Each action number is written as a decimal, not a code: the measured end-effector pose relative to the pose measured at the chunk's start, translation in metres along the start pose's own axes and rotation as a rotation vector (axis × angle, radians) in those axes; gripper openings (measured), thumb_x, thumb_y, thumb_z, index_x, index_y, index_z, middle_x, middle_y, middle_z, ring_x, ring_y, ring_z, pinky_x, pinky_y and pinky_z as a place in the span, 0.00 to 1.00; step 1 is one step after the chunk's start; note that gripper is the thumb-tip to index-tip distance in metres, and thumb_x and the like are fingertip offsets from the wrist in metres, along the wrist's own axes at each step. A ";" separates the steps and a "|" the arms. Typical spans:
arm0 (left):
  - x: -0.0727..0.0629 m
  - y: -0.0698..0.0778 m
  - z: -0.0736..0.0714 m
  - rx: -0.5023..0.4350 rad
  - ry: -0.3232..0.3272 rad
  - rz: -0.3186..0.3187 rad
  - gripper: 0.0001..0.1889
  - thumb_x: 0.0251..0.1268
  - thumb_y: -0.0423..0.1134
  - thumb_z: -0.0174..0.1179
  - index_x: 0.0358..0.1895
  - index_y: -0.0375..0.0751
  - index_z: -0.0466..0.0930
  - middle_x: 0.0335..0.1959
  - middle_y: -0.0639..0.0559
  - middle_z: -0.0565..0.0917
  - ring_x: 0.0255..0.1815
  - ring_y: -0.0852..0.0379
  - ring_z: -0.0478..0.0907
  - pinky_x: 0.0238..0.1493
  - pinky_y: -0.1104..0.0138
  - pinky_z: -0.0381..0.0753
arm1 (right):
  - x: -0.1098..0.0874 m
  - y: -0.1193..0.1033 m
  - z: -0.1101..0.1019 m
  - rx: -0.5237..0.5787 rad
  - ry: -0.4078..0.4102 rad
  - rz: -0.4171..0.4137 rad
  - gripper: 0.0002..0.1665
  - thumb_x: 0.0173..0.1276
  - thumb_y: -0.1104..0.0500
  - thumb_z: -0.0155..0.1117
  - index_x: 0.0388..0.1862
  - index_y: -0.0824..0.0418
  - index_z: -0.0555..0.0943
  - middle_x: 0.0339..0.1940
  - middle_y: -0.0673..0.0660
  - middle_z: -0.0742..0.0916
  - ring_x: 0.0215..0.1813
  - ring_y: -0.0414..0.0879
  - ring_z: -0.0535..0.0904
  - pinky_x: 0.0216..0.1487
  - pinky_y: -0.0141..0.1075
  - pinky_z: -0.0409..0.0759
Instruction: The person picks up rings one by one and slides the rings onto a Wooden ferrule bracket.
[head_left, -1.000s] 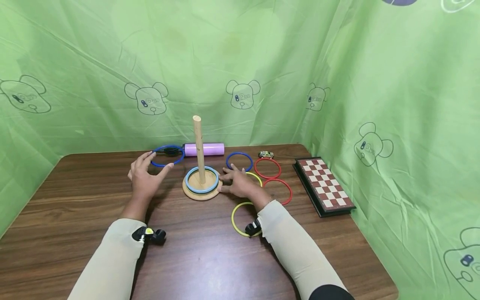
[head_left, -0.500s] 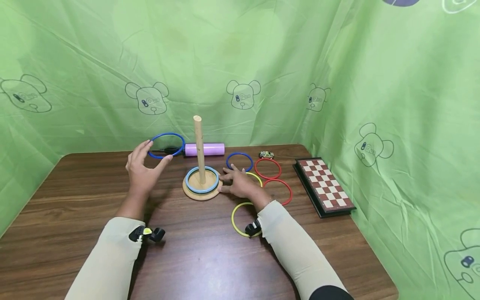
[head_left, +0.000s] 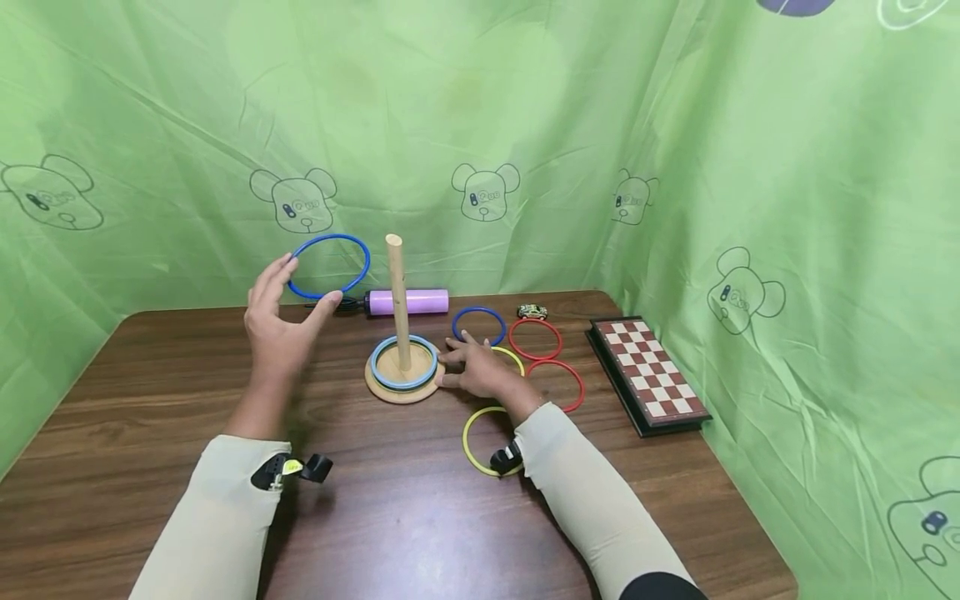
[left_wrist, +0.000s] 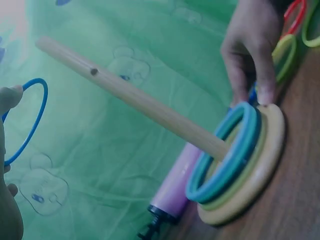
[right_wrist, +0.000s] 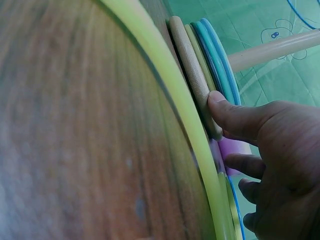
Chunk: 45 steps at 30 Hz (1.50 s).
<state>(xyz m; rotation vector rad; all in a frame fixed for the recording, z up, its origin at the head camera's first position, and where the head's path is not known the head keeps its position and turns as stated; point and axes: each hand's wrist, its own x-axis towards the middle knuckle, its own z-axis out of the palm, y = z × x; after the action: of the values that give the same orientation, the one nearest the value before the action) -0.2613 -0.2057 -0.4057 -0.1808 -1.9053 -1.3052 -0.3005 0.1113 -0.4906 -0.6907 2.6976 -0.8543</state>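
My left hand (head_left: 281, 333) holds a blue ring (head_left: 368, 262) in the air, left of the wooden peg (head_left: 399, 304). Thumb and fingers grip its near-left rim; part of the ring also shows in the left wrist view. The upright peg rises from a round wooden base (head_left: 382, 395). Stacked around its foot lie a light blue ring (head_left: 374, 367) and, in the right wrist view, a teal ring (right_wrist: 218, 65) and a yellowish ring (right_wrist: 200, 57). My right hand (head_left: 482, 368) pinches the base's right edge, its thumb on the rim in the right wrist view.
Behind the base lies a purple pump (head_left: 420, 302). To the right are another blue ring (head_left: 478, 309), red rings (head_left: 561, 340), yellow rings (head_left: 467, 440), a toy car (head_left: 532, 312) and a chessboard box (head_left: 649, 375). A green curtain (head_left: 555, 100) borders the table.
My left hand has lifted the blue ring from the table near the pump, moving it up and slightly left. The right hand and the base have stayed put.
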 end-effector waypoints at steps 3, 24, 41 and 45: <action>0.008 0.011 -0.001 -0.018 0.011 0.009 0.37 0.58 0.38 0.84 0.73 0.42 0.83 0.77 0.47 0.80 0.83 0.49 0.71 0.86 0.56 0.62 | 0.000 -0.001 -0.001 0.003 0.005 -0.008 0.34 0.76 0.47 0.75 0.77 0.55 0.81 0.89 0.61 0.69 0.94 0.64 0.43 0.90 0.70 0.35; 0.021 0.079 0.016 -0.117 -0.016 0.152 0.38 0.53 0.25 0.79 0.72 0.27 0.79 0.76 0.31 0.79 0.83 0.38 0.72 0.84 0.63 0.67 | 0.001 0.000 -0.001 0.008 -0.002 -0.011 0.33 0.77 0.46 0.74 0.76 0.54 0.81 0.89 0.60 0.69 0.95 0.64 0.42 0.90 0.70 0.35; -0.007 0.025 0.038 -0.037 -0.167 0.125 0.46 0.53 0.38 0.84 0.79 0.41 0.76 0.80 0.43 0.78 0.83 0.41 0.72 0.86 0.44 0.62 | 0.000 0.001 -0.001 0.008 -0.006 -0.025 0.34 0.76 0.48 0.75 0.77 0.56 0.81 0.89 0.62 0.69 0.94 0.66 0.44 0.89 0.71 0.35; -0.018 0.014 0.043 -0.020 -0.236 0.097 0.46 0.55 0.39 0.85 0.80 0.41 0.75 0.82 0.46 0.76 0.84 0.40 0.71 0.86 0.38 0.58 | 0.000 0.000 -0.001 0.003 -0.004 -0.025 0.33 0.76 0.48 0.75 0.76 0.56 0.81 0.88 0.62 0.70 0.94 0.66 0.45 0.89 0.71 0.35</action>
<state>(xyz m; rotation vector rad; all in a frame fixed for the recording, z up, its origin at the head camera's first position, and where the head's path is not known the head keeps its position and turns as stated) -0.2651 -0.1576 -0.4138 -0.4496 -2.0523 -1.2836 -0.3009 0.1121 -0.4900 -0.7262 2.6895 -0.8621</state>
